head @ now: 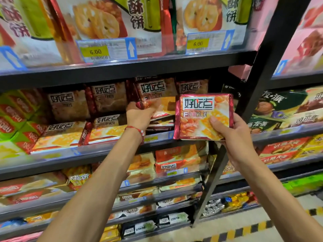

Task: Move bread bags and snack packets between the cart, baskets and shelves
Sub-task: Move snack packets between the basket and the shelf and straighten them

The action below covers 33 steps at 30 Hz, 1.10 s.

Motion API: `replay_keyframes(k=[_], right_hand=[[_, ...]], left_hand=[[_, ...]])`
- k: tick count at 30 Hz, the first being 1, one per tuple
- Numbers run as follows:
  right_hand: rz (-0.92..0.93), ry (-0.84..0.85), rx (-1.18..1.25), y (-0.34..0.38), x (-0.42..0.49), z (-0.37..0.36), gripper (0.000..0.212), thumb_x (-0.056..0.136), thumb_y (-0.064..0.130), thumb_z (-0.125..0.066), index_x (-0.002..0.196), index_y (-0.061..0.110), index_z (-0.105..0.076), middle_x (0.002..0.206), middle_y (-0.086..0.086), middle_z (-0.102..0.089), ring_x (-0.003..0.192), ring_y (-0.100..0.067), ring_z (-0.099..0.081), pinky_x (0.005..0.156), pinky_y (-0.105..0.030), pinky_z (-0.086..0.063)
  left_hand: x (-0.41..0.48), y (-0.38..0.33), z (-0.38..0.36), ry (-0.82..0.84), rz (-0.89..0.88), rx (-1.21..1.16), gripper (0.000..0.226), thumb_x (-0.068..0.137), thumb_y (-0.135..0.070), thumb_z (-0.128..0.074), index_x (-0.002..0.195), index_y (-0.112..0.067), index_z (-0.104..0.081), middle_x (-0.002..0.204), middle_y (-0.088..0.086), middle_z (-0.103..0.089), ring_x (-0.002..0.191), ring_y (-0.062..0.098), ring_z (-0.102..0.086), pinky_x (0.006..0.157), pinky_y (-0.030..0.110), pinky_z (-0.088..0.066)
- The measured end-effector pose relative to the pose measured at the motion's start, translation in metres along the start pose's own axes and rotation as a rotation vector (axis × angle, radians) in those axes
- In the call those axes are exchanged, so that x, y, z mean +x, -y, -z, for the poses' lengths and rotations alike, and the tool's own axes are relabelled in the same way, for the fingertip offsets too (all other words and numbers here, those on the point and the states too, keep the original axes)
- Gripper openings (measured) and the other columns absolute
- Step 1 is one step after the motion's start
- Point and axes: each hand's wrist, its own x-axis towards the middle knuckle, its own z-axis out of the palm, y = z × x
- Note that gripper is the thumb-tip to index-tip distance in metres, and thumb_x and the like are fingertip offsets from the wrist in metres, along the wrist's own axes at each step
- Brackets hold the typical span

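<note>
My right hand (232, 135) holds a red-edged square biscuit packet (203, 116) upright in front of the shelf, thumb on its face. My left hand (139, 116), with a red cord at the wrist, grips the lower left corner of a like packet (155, 98) that stands on a stack on the second shelf (104, 151). More packets of the same brand (108, 98) stand and lie to the left on that shelf.
Large biscuit bags (97, 20) with 6.00 price tags fill the top shelf. A black slanted upright (258, 88) divides this rack from the one at right. Lower shelves hold several snack packets. Yellow-black floor tape (244, 231) runs at the bottom right.
</note>
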Motion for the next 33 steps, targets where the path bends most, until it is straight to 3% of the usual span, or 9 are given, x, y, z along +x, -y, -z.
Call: replay_keyframes(k=[3,7,15,18,21,26,33], right_hand=[[0.006,0.004,-0.007,0.000,0.009,-0.004,0.033,0.094,0.020,-0.074,0.126,0.019,-0.064,0.116,0.000,-0.078,0.107,-0.019,-0.076,0.099,-0.046,-0.058],[0.025,0.017,-0.039,0.002,0.016,-0.006,0.035,0.094,0.022,-0.075,0.128,0.019,-0.063,0.116,0.001,-0.078,0.108,-0.018,-0.075,0.099,-0.045,-0.057],[0.062,-0.008,-0.120,-0.005,0.026,-0.011,0.042,0.095,0.030,-0.075,0.133,0.021,-0.060,0.119,0.003,-0.076,0.109,-0.015,-0.074,0.102,-0.047,-0.057],[0.069,-0.023,-0.113,-0.006,0.029,-0.014,0.042,0.096,0.028,-0.075,0.134,0.021,-0.059,0.119,0.003,-0.076,0.107,-0.015,-0.075,0.100,-0.046,-0.058],[0.072,-0.051,-0.103,-0.006,0.032,-0.016,0.044,0.096,0.028,-0.075,0.136,0.020,-0.058,0.120,0.002,-0.076,0.108,-0.015,-0.075,0.100,-0.047,-0.058],[0.067,-0.074,-0.105,-0.006,0.037,-0.018,0.043,0.096,0.031,-0.075,0.135,0.021,-0.058,0.120,0.003,-0.075,0.108,-0.014,-0.074,0.101,-0.046,-0.058],[0.080,-0.078,-0.121,-0.006,0.038,-0.020,0.037,0.096,0.032,-0.075,0.128,0.027,-0.058,0.117,0.005,-0.074,0.106,-0.011,-0.074,0.101,-0.043,-0.058]], left_hand=[[0.007,0.001,-0.004,-0.007,0.043,0.137,0.052,0.079,-0.037,-0.088,0.107,-0.016,-0.050,0.111,0.008,-0.066,0.103,0.025,-0.063,0.091,0.034,-0.051],[0.013,0.001,0.002,0.148,0.094,0.323,0.066,0.072,-0.035,-0.091,0.119,-0.010,-0.051,0.117,0.009,-0.067,0.107,0.027,-0.066,0.096,0.043,-0.055],[0.016,0.003,0.018,0.250,0.021,0.495,0.075,0.079,-0.047,-0.085,0.133,-0.013,-0.045,0.122,0.000,-0.058,0.111,0.024,-0.057,0.091,0.036,-0.047],[0.018,0.005,0.021,0.260,-0.017,0.599,0.084,0.078,-0.061,-0.079,0.135,-0.013,-0.043,0.127,-0.002,-0.056,0.116,0.026,-0.057,0.100,0.042,-0.049],[0.019,0.008,0.025,0.216,-0.051,0.705,0.095,0.068,-0.079,-0.070,0.134,-0.016,-0.042,0.131,0.009,-0.063,0.119,0.034,-0.060,0.101,0.052,-0.050],[0.019,0.010,0.023,0.109,-0.034,0.698,0.083,0.078,-0.071,-0.073,0.129,-0.013,-0.043,0.131,0.014,-0.060,0.121,0.038,-0.057,0.102,0.052,-0.049],[0.026,0.012,0.013,0.067,0.027,0.822,0.071,0.092,-0.066,-0.059,0.134,-0.010,-0.047,0.139,0.018,-0.054,0.125,0.039,-0.052,0.103,0.045,-0.039]])
